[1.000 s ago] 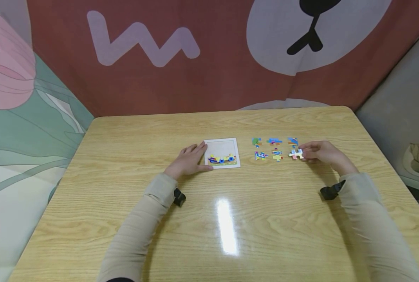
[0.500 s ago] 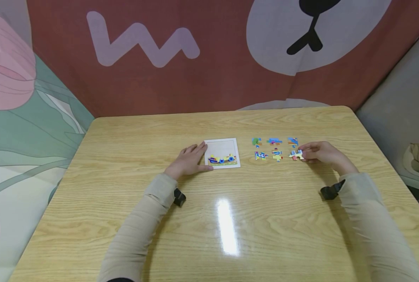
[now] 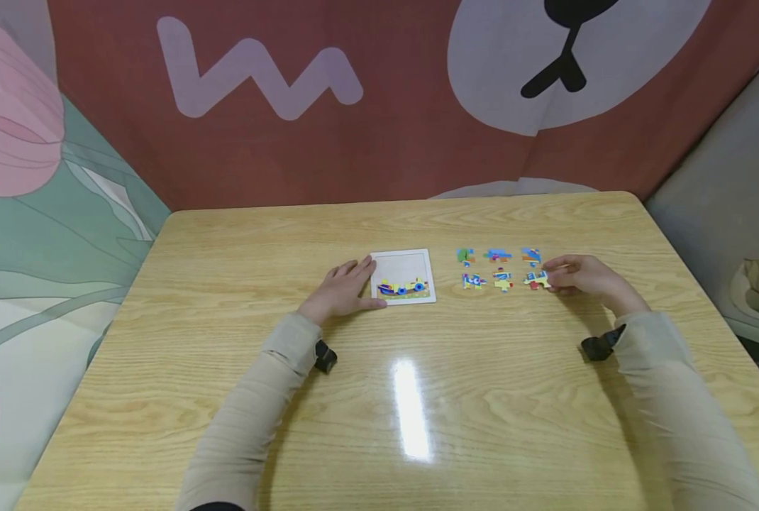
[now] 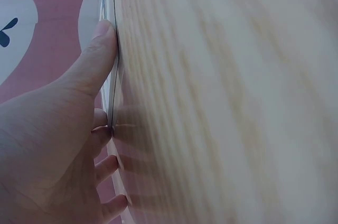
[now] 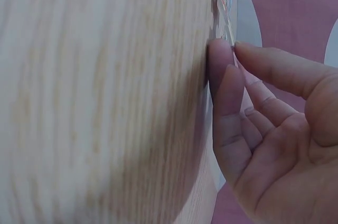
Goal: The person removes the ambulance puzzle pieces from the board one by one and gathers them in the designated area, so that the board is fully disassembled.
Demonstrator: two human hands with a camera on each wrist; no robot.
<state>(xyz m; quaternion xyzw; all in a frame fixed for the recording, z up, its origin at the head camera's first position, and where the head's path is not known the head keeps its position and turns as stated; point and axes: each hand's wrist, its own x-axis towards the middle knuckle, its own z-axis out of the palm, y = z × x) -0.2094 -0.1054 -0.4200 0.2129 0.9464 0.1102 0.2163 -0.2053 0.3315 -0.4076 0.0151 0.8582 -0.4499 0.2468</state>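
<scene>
My left hand [image 3: 343, 289] lies with its fingers spread along the left edge of a square white puzzle tray [image 3: 433, 278]. Thumb and fingertips touch the tray's border, as the left wrist view shows too. A strip of joined, colourful pieces [image 3: 403, 288] fills the tray's lower part; pale backing shows above. Over on the right, my right hand [image 3: 585, 275] pinches a jigsaw puzzle piece [image 3: 535, 280] with yellow, blue and red on it. In the right wrist view that piece [image 5: 225, 17] is seen nearly edge-on, tilted, one end between thumb and finger.
Several loose jigsaw pieces lie in two rows between the tray and my right hand, among them a green one [image 3: 465, 256] and a yellow one [image 3: 502, 281]. All sit on a wooden table [image 3: 367, 397], with a printed wall [image 3: 405, 156] behind its far edge.
The pinched jigsaw piece has tilted slightly, so its glare has faded and its colours show more. My left hand and the tray stay put.
</scene>
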